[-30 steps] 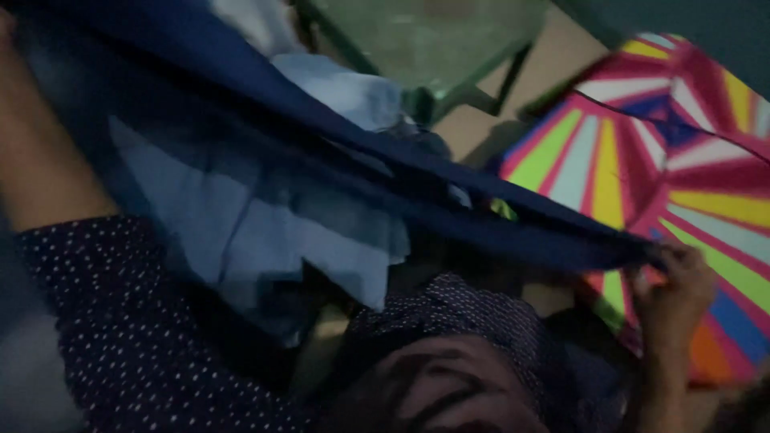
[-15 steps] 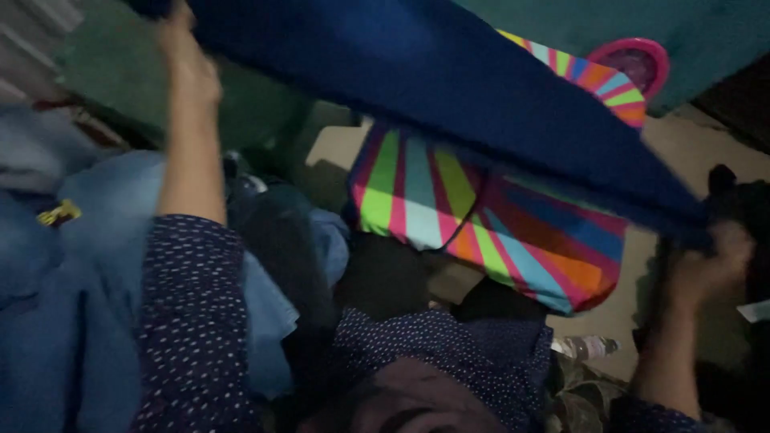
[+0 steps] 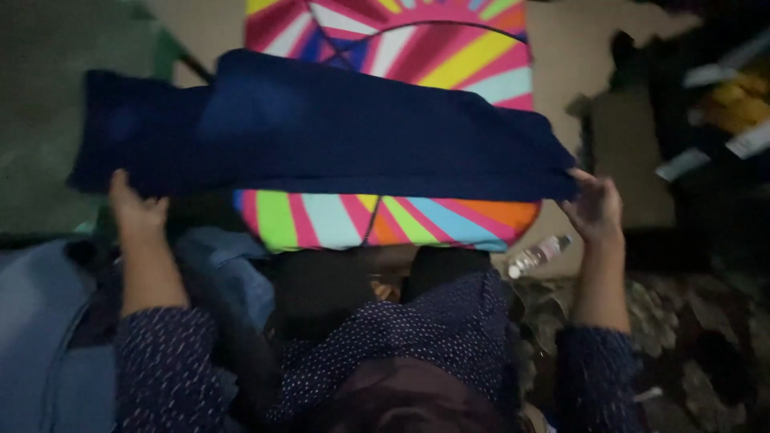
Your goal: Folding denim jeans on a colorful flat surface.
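I hold a dark blue folded garment (image 3: 337,128) stretched flat in front of me over a bright multicoloured striped mat (image 3: 385,216). My left hand (image 3: 135,210) grips the cloth's near left edge. My right hand (image 3: 595,207) grips its near right corner. Both arms wear dark sleeves with small white dots. The garment hides the middle of the mat.
A pile of light blue clothes (image 3: 48,321) lies at my lower left. A clear plastic bottle (image 3: 539,255) lies on the floor by the mat's right edge. Dark clutter with white and yellow items (image 3: 722,96) fills the upper right. A green surface (image 3: 72,72) is at upper left.
The garment came down from high overhead to a flat, folded spread over the mat. Both hands lowered with it, and the view swung to centre on the mat.
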